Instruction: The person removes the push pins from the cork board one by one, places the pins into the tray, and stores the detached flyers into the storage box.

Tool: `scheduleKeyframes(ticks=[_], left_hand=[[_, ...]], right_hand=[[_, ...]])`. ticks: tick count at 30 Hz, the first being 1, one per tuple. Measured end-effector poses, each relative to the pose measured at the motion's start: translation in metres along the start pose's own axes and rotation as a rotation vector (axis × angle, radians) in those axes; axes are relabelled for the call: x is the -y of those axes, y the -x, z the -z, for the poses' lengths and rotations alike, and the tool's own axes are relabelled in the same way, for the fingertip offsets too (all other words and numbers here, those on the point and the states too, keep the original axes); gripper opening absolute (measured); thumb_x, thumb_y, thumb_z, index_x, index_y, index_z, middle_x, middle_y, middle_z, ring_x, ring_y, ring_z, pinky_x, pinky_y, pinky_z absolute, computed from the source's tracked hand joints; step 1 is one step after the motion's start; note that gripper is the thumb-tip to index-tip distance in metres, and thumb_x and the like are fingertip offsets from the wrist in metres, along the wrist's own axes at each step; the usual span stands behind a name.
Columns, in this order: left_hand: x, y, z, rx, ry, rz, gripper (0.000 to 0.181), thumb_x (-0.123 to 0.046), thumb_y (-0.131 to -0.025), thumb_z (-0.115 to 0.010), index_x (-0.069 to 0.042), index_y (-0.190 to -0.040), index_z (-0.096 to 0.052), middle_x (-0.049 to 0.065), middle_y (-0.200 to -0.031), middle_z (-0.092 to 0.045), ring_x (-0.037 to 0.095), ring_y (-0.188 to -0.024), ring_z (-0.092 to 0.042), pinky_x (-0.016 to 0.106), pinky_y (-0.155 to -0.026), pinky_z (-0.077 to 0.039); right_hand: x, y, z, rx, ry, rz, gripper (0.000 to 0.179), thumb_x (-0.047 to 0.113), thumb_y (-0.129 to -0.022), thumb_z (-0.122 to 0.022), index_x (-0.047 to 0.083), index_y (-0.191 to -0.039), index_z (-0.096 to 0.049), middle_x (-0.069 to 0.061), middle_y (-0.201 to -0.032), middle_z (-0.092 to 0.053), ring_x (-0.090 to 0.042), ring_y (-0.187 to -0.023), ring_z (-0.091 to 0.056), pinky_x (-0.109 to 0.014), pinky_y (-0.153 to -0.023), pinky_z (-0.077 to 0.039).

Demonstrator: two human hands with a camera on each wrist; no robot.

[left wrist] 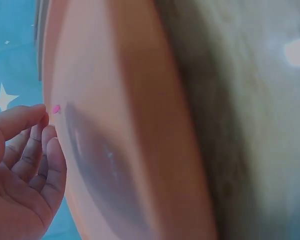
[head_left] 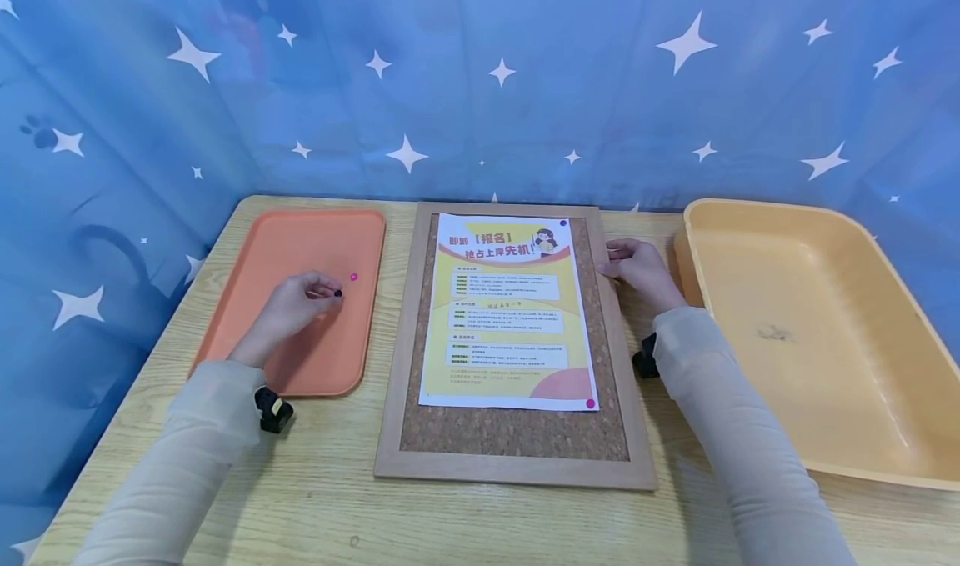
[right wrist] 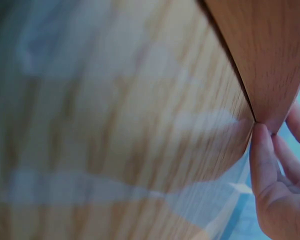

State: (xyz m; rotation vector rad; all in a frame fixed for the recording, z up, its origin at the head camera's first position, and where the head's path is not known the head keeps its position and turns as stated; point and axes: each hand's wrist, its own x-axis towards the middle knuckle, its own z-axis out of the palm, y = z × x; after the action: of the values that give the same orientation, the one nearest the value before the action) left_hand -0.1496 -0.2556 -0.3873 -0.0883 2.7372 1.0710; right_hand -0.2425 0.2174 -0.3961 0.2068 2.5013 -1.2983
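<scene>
My left hand (head_left: pixel 300 303) is over the orange tray (head_left: pixel 300 237), thumb and fingertips pinching a small dark push pin (head_left: pixel 338 293). In the left wrist view, the fingers hide that pin. Just beyond the fingertips, a pink push pin (head_left: pixel 355 277) sits on the tray. My right hand (head_left: pixel 641 270) grips the right edge of a wood-framed corkboard (head_left: pixel 517 433) between thumb and fingers. On the cork lies a yellow and pink printed poster (head_left: pixel 510 324), with a dark pin (head_left: pixel 563 223) at its upper right corner and a pink pin (head_left: pixel 590 403) at its lower right.
A large yellow-orange bin (head_left: pixel 810 341) stands on the right of the wooden table (head_left: pixel 330 499), beside the right forearm. A blue curtain (head_left: pixel 465 74) with white stars hangs behind the table and along its left side.
</scene>
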Motion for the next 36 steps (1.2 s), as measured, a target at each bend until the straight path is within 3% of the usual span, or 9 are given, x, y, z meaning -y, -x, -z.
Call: scheduleKeyframes(ticks=[3,12,36], left_hand=[[0.002,-0.004,-0.003,0.000,-0.028,-0.007,0.024,-0.013,-0.094,-0.058,0.001,-0.114,-0.060,0.023,-0.111,-0.063,0.033,-0.101,-0.060,0.028,-0.073,-0.050],[0.001,-0.008,-0.010,0.022,-0.044,-0.007,0.025,-0.011,-0.093,-0.058,0.001,-0.115,-0.062,0.023,-0.111,-0.064,0.033,-0.102,-0.059,0.040,-0.084,-0.050],[0.001,-0.010,-0.008,0.051,-0.033,0.002,0.027,-0.010,-0.094,-0.058,0.000,-0.118,-0.063,0.021,-0.113,-0.065,0.033,-0.106,-0.058,0.044,-0.092,-0.049]], right_hand=[[0.000,0.000,0.000,-0.004,-0.001,-0.004,0.059,0.017,-0.094,-0.059,-0.001,-0.145,-0.035,-0.025,-0.139,-0.045,-0.033,-0.120,-0.048,-0.036,-0.095,-0.047],[0.001,0.001,0.000,-0.005,-0.006,-0.007,0.058,0.015,-0.094,-0.059,-0.001,-0.145,-0.035,-0.024,-0.139,-0.045,-0.033,-0.121,-0.048,-0.031,-0.090,-0.045],[0.001,0.001,0.000,-0.001,-0.027,-0.035,0.058,0.017,-0.094,-0.058,0.001,-0.145,-0.035,-0.024,-0.140,-0.044,-0.033,-0.122,-0.046,-0.045,-0.106,-0.042]])
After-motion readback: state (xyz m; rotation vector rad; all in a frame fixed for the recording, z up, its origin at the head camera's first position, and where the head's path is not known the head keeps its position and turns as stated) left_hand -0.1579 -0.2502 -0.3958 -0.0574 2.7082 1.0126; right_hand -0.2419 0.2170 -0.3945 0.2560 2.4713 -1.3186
